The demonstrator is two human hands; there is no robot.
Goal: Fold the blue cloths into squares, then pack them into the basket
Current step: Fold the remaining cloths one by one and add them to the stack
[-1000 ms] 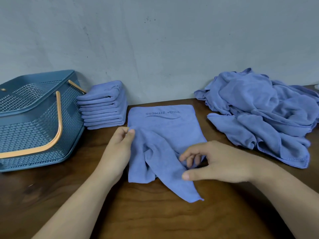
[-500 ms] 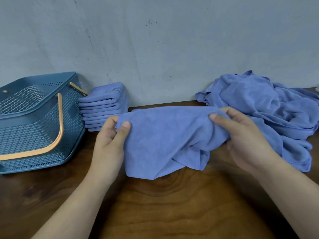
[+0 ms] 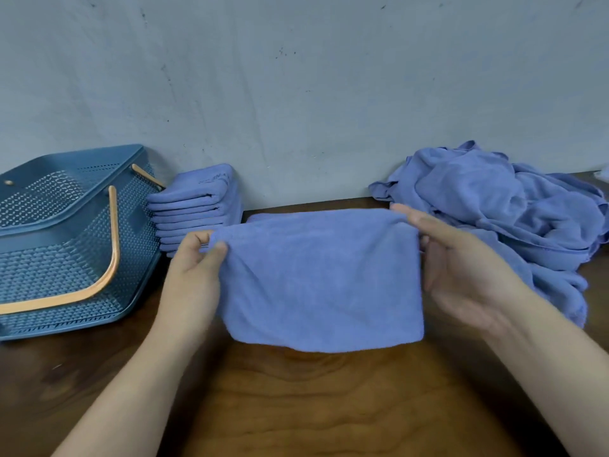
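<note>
A blue cloth [image 3: 319, 282] hangs doubled over between my hands, above the middle of the wooden table [image 3: 313, 407]. My left hand [image 3: 194, 275] pinches its upper left corner between thumb and fingers. My right hand [image 3: 461, 268] grips its upper right corner, palm turned inward. The cloth's lower edge hangs level, just over the tabletop. At the far left stands the blue mesh basket [image 3: 66, 239] with an orange handle, and nothing shows inside it.
A stack of several folded blue cloths [image 3: 197, 209] sits between the basket and the wall. A heap of unfolded blue cloths [image 3: 514, 212] lies at the back right. A grey wall closes off the far side of the table.
The cloth lay flat with a loose flap a second ago. Both hands took its corners, lifted it and pulled it taut, so it now hangs as a smooth rectangle.
</note>
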